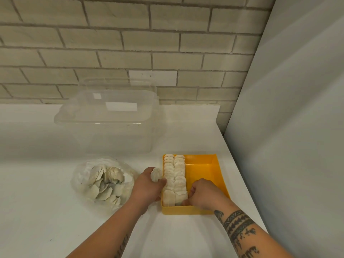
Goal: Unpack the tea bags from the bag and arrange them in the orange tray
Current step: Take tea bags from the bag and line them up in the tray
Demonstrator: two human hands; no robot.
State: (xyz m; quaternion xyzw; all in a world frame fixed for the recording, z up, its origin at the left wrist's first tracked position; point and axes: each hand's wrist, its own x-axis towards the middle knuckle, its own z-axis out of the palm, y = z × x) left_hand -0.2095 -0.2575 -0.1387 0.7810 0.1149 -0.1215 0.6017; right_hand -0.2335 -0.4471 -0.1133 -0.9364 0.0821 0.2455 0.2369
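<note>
Left hand [147,185] pinches a soft, light white paper tea bag [156,175] beside the orange plastic tray [186,209]; a gentle edge hold probably suits it. The right hand [202,194] curls its fingers against the packed rows of tea bags [175,175]; grip unclear. More sit in the clear plastic bag [102,181].

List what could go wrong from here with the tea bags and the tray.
1. The right hand works at the near end of the rows of tea bags; a nudge could tip them into the orange tray's bare half.
2. The left hand grips a clump of tea bags beside the tray's rim; one may slip onto the counter.
</note>
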